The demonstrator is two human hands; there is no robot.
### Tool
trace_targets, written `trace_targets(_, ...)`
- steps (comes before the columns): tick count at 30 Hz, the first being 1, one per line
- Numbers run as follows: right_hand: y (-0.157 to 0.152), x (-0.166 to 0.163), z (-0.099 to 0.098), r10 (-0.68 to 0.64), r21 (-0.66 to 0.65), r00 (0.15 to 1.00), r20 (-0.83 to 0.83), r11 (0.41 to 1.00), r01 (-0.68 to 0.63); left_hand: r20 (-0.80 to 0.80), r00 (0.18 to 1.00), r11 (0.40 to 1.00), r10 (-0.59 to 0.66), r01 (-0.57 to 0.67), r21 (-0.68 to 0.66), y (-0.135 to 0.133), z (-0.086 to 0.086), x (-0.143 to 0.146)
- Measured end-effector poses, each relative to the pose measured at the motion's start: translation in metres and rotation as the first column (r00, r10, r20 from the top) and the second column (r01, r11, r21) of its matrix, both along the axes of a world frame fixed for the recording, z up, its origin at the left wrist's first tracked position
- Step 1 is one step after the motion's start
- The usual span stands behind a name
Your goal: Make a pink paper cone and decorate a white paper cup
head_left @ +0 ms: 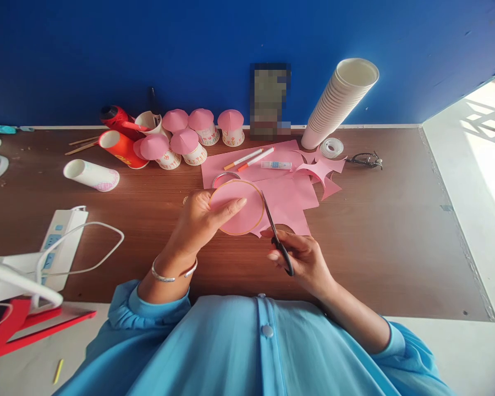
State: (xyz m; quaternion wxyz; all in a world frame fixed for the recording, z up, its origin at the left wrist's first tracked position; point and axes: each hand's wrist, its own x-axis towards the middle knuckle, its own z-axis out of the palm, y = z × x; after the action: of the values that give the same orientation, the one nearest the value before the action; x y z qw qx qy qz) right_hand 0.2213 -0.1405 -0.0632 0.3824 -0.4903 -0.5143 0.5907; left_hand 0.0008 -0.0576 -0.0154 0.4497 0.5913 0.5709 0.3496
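Note:
My left hand (202,217) grips a round pink paper disc (241,217) with an orange-brown line along its rim, the thumb lying across its face. In my right hand (305,258) is a pair of black-handled scissors (278,231), the blades pointing up along the disc's right edge. Whether the blades touch the paper I cannot tell. Beneath and behind the disc lie pink paper sheets (289,203) with curved cut-outs. A roll of tape (226,177) shows partly behind the disc.
Several paper cups with pink cone tops (185,142) stand near the blue wall, left of a tall stack of white cups (338,102). Markers (256,159), a glue stick (276,165), pink scraps (324,170) and glasses (365,160) lie right of centre. A power strip (68,231) sits left.

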Motion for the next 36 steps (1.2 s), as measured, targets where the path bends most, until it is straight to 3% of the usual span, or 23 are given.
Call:
trace_targets(14,0.0001,-0.0013,-0.0018,-0.009,-0.026,1.0,-0.016,1.0,0.009,-0.061,0.994,0.996,-0.091,0.091,0.003,0.0016,-0.0014,-0.0052)
trace_targets(36,0.0001,-0.0016,0.0007,-0.03,-0.021,0.999,-0.011,0.999,0.03,0.057,0.985,0.985,-0.162,0.165,-0.053,-0.0007,0.0044,0.0017)
